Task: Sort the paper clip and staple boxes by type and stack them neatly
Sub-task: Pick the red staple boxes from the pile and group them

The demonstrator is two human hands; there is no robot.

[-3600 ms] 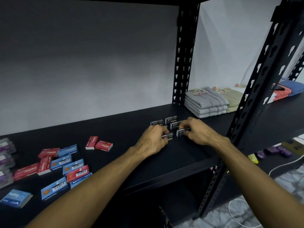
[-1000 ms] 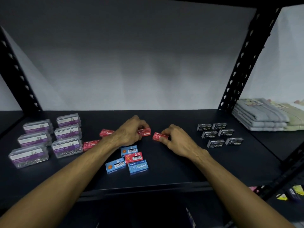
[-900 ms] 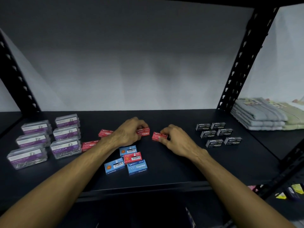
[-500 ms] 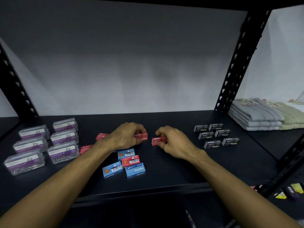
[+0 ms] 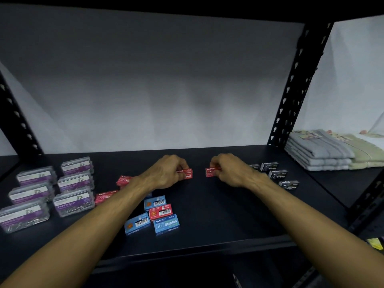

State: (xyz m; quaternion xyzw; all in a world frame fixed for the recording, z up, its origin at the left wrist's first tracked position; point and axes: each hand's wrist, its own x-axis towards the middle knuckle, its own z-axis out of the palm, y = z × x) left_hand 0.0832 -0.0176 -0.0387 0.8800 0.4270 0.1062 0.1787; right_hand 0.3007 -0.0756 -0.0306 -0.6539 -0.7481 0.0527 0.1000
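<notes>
My left hand (image 5: pixel 166 173) grips a red staple box (image 5: pixel 188 173) on the black shelf (image 5: pixel 218 221). My right hand (image 5: pixel 230 171) grips another red staple box (image 5: pixel 211 171) a short gap to the right. Two more red boxes (image 5: pixel 123 180) lie left of my left forearm. A loose cluster of blue staple boxes (image 5: pixel 166 224) with one red box (image 5: pixel 161 212) sits in front. Several clear paper clip boxes (image 5: pixel 72 201) with purple labels stand at the left. Black staple boxes (image 5: pixel 277 175) sit in rows at the right, partly hidden by my right wrist.
Folded grey and green towels (image 5: pixel 324 150) are stacked on the adjoining shelf at the right. Black perforated uprights (image 5: pixel 295 84) frame the bay on both sides, with a grey wall behind. The shelf's front edge runs below my forearms.
Both hands moved from the black staple boxes at the right to the red boxes at the centre. In the last second the two red boxes shifted slightly back and apart.
</notes>
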